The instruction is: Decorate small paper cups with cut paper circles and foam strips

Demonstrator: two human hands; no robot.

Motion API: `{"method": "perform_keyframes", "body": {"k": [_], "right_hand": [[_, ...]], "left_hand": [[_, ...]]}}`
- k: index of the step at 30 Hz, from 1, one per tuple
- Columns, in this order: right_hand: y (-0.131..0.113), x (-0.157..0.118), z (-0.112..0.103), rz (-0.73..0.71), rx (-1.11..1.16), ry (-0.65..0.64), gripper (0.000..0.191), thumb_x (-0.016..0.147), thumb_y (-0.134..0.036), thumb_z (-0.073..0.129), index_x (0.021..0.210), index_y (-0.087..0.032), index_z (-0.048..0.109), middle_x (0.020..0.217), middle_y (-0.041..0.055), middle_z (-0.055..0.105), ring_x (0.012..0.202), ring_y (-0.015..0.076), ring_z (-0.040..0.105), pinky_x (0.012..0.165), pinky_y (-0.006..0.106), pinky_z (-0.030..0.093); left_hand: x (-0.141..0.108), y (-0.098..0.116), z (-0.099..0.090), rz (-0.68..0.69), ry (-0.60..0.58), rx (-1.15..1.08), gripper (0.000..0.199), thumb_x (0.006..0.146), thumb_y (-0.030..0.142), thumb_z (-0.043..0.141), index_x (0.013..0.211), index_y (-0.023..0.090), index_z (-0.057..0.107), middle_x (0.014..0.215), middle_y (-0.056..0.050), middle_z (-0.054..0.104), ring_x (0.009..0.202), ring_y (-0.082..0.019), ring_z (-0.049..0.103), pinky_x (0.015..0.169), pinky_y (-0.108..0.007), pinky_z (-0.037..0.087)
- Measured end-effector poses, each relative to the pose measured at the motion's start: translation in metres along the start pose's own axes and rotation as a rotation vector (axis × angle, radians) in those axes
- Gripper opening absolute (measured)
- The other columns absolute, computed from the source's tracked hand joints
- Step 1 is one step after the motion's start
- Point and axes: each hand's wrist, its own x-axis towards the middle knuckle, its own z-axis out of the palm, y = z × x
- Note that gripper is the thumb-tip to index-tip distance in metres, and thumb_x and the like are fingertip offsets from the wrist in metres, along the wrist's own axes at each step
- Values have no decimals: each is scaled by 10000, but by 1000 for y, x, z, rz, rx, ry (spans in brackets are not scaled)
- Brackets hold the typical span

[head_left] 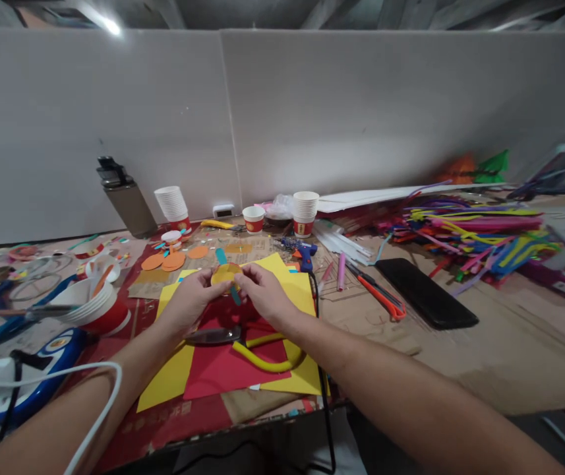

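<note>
My left hand (193, 291) and my right hand (265, 293) meet over the middle of the work area, fingers closed on opposite edges of a yellow-orange paper disc (225, 272). A teal strip (221, 255) sticks out above the disc, and its lower end shows beneath it between my hands. Below lie scissors (250, 358) with yellow handles, resting on a red paper sheet (223, 382). Under that are yellow paper sheets (163, 379). Just beyond my right hand sits a blue glue gun (306, 256). Several orange paper discs (173, 262) lie beyond my left hand.
Paper cup stacks (306, 214) and a bottle (128, 201) stand near the white partition (361, 105). A black phone (425, 292) and colourful pipe cleaners (480, 231) lie right. Cups (109, 316) lie left; a white cable (118, 382) crosses my left forearm.
</note>
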Motion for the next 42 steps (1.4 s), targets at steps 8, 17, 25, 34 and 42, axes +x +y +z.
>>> {"method": "perform_keyframes", "body": {"k": [8,17,25,34,42], "right_hand": [[-9,-12,-4,33,-9,-54,165,817,-340,580,873,-184,577,723,-27,552,615,108,481,587,248,412],[-16,-14,-6,64,16,-37,154,810,-328,575,850,-179,577,711,-33,551,606,106,488,581,245,412],[-5,-6,-7,-54,-179,-8,94,800,-273,550,788,-181,564,660,-42,534,604,110,474,588,242,389],[-4,-4,-9,-93,-275,-22,192,816,-359,547,811,-170,577,724,-21,554,655,118,483,598,242,384],[-6,-3,-14,-132,-298,2,99,763,-269,541,727,-177,536,664,-47,492,626,102,424,579,230,346]], "left_hand": [[0,0,-7,-66,-47,95,420,624,332,818,962,146,652,848,-35,714,725,-167,646,685,-268,513],[-2,1,-7,0,-20,270,416,683,437,763,976,163,653,843,-26,702,720,-165,620,678,-266,496],[-3,-1,0,23,-68,70,495,606,396,811,1005,142,667,876,-55,719,716,-179,643,699,-296,508],[1,-5,-6,61,-30,200,468,604,402,810,968,136,686,808,-49,715,689,-177,631,662,-277,490],[-8,6,2,101,38,381,353,623,408,792,820,135,687,637,3,650,541,-122,529,521,-231,392]]}}
